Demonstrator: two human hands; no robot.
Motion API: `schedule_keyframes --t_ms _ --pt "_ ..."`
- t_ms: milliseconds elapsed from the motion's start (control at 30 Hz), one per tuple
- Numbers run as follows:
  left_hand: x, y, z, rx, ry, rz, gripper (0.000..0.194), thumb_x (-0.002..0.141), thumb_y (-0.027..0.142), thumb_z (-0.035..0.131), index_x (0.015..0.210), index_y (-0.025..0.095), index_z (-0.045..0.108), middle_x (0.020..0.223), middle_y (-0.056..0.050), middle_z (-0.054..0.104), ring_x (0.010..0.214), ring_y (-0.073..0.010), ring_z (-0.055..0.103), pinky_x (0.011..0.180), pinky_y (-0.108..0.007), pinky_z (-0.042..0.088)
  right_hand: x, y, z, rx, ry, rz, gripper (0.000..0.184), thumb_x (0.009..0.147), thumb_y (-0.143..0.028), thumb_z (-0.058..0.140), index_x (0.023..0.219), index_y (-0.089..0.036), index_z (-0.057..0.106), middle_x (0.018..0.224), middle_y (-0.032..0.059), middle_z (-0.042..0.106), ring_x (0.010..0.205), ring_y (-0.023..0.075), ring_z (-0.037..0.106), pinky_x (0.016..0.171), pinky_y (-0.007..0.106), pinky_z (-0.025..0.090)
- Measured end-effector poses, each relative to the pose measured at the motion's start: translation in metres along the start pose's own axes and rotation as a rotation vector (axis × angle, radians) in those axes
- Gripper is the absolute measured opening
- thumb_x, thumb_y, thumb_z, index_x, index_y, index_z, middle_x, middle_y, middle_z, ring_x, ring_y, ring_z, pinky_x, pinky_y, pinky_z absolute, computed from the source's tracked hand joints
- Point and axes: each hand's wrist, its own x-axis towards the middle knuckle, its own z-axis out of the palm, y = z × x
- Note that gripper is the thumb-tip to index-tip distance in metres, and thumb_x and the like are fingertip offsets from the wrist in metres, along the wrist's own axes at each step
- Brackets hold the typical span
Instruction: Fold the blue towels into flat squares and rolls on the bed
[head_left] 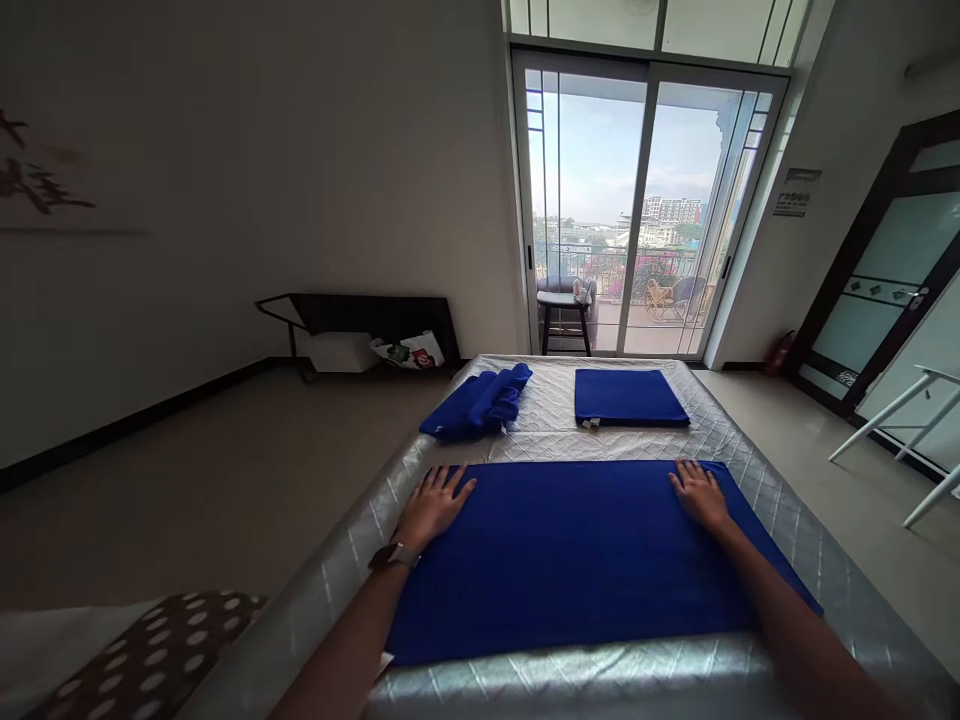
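A blue cloth (pixel 577 560) is spread flat across the near part of a quilted silver-white mattress (pixel 551 400). On its far left corner lies my left hand (pixel 435 502), fingers spread, with a watch on the wrist. My right hand (pixel 699 495) rests flat near the far right corner, fingers stretched out. Beyond the spread cloth, a crumpled blue cloth (pixel 480 402) sits on the left side of the mattress. To the right of that is a neatly folded blue cloth (pixel 630 397) with a small white tag at its front edge.
A polka-dot brown fabric (pixel 165 650) is at the lower left. By the left wall stands a low dark rack (pixel 375 312) holding a white box (pixel 341 352). A stool (pixel 566 303) is near the sliding glass door (pixel 637 200). White table legs (pixel 885 415) stand at right.
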Motion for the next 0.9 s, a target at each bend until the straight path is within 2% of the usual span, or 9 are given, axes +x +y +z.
schedule_keyframes --t_ms 67,167,367,467,533,600,767,833,900 --pt "-0.001 -0.007 0.0 -0.01 0.0 -0.018 0.068 0.101 0.057 0.022 0.158 0.022 0.029 0.164 -0.013 0.029 0.152 -0.0301 0.025 0.123 -0.051 0.022 0.003 0.026 0.002 -0.007 0.013 0.058 0.064 0.103 -0.04 0.02 0.16 -0.01 0.024 0.165 0.0089 0.026 0.154 0.0207 0.019 0.125 0.042 0.015" --pt "-0.002 -0.008 0.001 0.002 0.017 -0.025 0.066 0.101 0.055 0.024 0.159 0.022 0.027 0.165 -0.012 0.029 0.152 -0.0294 0.026 0.122 -0.05 0.022 0.004 0.042 0.004 -0.012 0.019 0.101 0.066 0.103 -0.04 0.018 0.16 -0.007 0.022 0.167 0.0078 0.021 0.154 0.02 0.019 0.125 0.039 0.014" --pt "-0.002 -0.004 0.002 0.016 0.039 -0.034 0.066 0.101 0.054 0.023 0.159 0.022 0.027 0.164 -0.013 0.031 0.152 -0.0279 0.027 0.123 -0.048 0.022 0.007 0.04 0.002 -0.024 -0.002 0.143 0.066 0.102 -0.039 0.018 0.16 -0.008 0.022 0.166 0.0092 0.024 0.154 0.0214 0.019 0.125 0.04 0.016" --pt "-0.002 -0.004 0.003 0.0 0.066 -0.023 0.065 0.101 0.053 0.024 0.157 0.021 0.032 0.163 -0.013 0.034 0.151 -0.0283 0.029 0.122 -0.047 0.023 0.009 0.028 -0.006 -0.045 -0.002 0.185 0.063 0.1 -0.032 0.021 0.158 -0.006 0.029 0.163 0.0147 0.03 0.152 0.0265 0.025 0.123 0.046 0.02" --pt "-0.002 -0.003 0.003 -0.018 0.08 -0.021 0.065 0.101 0.054 0.024 0.156 0.021 0.036 0.162 -0.013 0.035 0.151 -0.029 0.03 0.122 -0.048 0.023 0.007 0.001 -0.011 -0.068 0.052 0.156 0.061 0.098 -0.023 0.024 0.154 -0.002 0.035 0.16 0.0189 0.035 0.151 0.0294 0.027 0.122 0.049 0.021" --pt "-0.003 -0.002 0.003 -0.035 0.086 -0.026 0.064 0.101 0.054 0.024 0.155 0.022 0.038 0.162 -0.012 0.035 0.151 -0.0294 0.029 0.122 -0.049 0.023 0.001 -0.042 -0.013 -0.062 0.117 0.031 0.059 0.097 -0.02 0.027 0.152 -0.003 0.04 0.159 0.0192 0.037 0.151 0.0292 0.027 0.122 0.047 0.02" --pt "-0.002 -0.002 0.003 -0.051 0.092 -0.02 0.062 0.101 0.052 0.027 0.154 0.023 0.04 0.161 -0.012 0.037 0.15 -0.0298 0.03 0.122 -0.049 0.023 -0.023 -0.167 0.003 0.124 0.039 -0.372 0.055 0.103 -0.043 0.031 0.155 -0.024 0.04 0.162 0.0051 0.036 0.152 0.0223 0.026 0.123 0.039 0.018" --pt "-0.002 -0.003 0.005 -0.049 0.1 -0.015 0.062 0.101 0.053 0.027 0.154 0.023 0.04 0.161 -0.012 0.038 0.15 -0.0298 0.031 0.122 -0.049 0.024 -0.029 -0.194 0.011 0.158 -0.027 -0.43 0.057 0.104 -0.048 0.028 0.157 -0.027 0.035 0.164 0.0022 0.031 0.153 0.0211 0.021 0.124 0.04 0.014" --pt "-0.001 -0.005 0.006 -0.046 0.113 -0.007 0.062 0.101 0.053 0.027 0.154 0.023 0.041 0.16 -0.012 0.04 0.149 -0.0297 0.033 0.121 -0.049 0.025 -0.031 -0.201 0.017 0.161 -0.069 -0.437 0.06 0.104 -0.05 0.025 0.159 -0.026 0.029 0.165 0.0012 0.026 0.154 0.0196 0.016 0.125 0.041 0.011"
